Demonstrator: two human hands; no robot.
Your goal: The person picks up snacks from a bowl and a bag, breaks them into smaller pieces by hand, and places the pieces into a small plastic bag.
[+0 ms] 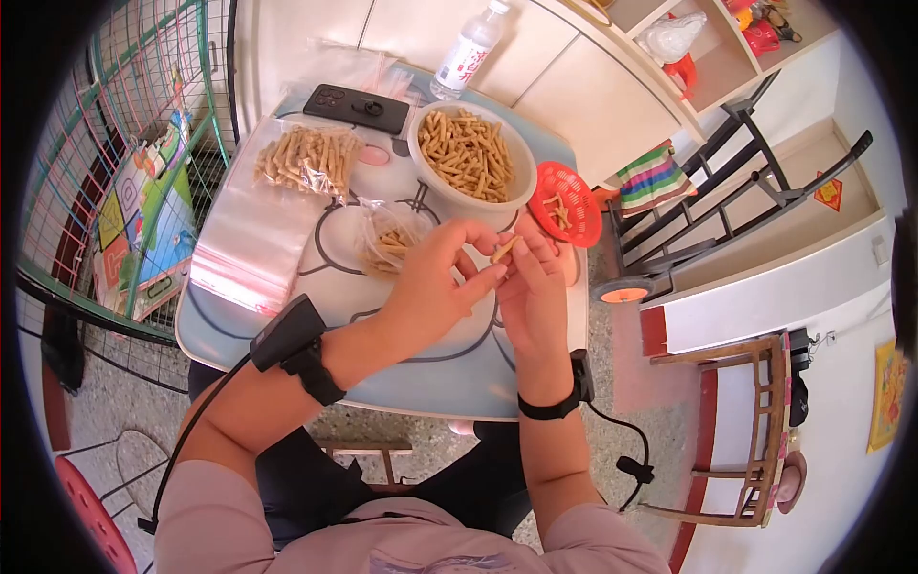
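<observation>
Over the front of the table, my left hand (pixel 442 277) and my right hand (pixel 532 287) meet with their fingertips around one short, pale-brown snack stick (pixel 503 251). Thumb and fingers of each hand are closed in at the stick. Just beyond them stands a white bowl (pixel 524 177) heaped with similar snack sticks (pixel 466 153). A red plastic basket (pixel 583 196) with a few sticks in it is right of my right hand. Beside my left hand, a small clear bag (pixel 387 234) holds some sticks. A fuller bag of sticks (pixel 308 161) lies farther left.
Flat clear plastic bags (pixel 244 263) are stacked at the table's left edge. A black phone (pixel 356 108) and a water bottle (pixel 469 53) are at the back. A wire cage (pixel 124 191) stands left; a black metal hand cart (pixel 736 191) leans right.
</observation>
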